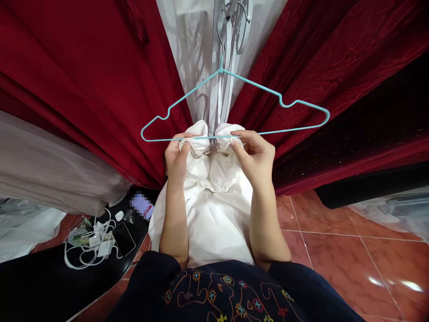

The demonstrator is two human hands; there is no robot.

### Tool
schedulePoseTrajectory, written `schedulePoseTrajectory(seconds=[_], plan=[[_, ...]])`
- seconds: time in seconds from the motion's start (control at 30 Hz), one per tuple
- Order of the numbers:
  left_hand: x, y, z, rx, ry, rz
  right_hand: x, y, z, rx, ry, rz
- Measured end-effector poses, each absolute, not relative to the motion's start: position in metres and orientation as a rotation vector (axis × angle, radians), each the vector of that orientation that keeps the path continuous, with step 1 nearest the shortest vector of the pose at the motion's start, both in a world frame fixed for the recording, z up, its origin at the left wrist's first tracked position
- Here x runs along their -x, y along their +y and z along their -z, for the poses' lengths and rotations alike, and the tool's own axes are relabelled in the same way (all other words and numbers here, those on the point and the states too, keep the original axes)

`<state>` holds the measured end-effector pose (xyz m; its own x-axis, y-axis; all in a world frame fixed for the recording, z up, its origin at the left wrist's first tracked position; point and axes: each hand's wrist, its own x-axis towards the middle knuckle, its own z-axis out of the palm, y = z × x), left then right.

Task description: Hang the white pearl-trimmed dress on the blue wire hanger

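A light blue wire hanger (pixel 251 82) hangs by its hook from a metal stand in front of me. Over its bottom bar lie two gathered parts of a white dress (pixel 217 223), edged with small pearl-like beads. My left hand (pixel 176 156) pinches the left part against the bar, thumb on the beaded edge. My right hand (pixel 256 154) grips the right part the same way, index finger along the bar. The dress's full skirt spreads down between my forearms toward my body.
Red curtains (pixel 83 80) flank the metal stand (pixel 229 40). At lower left, a black table (pixel 40 286) bears white cables (pixel 80 264), a dark phone (pixel 124 238) and a lit phone (pixel 142 205). Reddish floor tiles (pixel 328 250) show at right.
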<state>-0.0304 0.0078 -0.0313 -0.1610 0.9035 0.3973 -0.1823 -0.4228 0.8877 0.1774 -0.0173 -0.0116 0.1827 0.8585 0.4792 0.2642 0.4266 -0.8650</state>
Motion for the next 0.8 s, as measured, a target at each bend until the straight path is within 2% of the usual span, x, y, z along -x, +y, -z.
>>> schedulePoseTrajectory(seconds=[0.2, 0.47, 0.63, 0.8], plan=[[0.076, 0.008, 0.037, -1.508, 1.083, -1.685, -0.189, -0.018, 0.009, 1.18, -1.375, -0.473], [0.134, 0.011, 0.033, -1.242, 1.721, -2.101, -0.187, -0.012, 0.016, 1.116, -1.355, -0.558], [0.139, 0.02, 0.002, -1.254, 1.595, -2.278, -0.183, -0.009, 0.019, 1.051, -1.336, -0.587], [0.109, 0.026, -0.039, -1.532, 1.497, -2.095, -0.178, -0.008, 0.023, 1.027, -1.332, -0.553]])
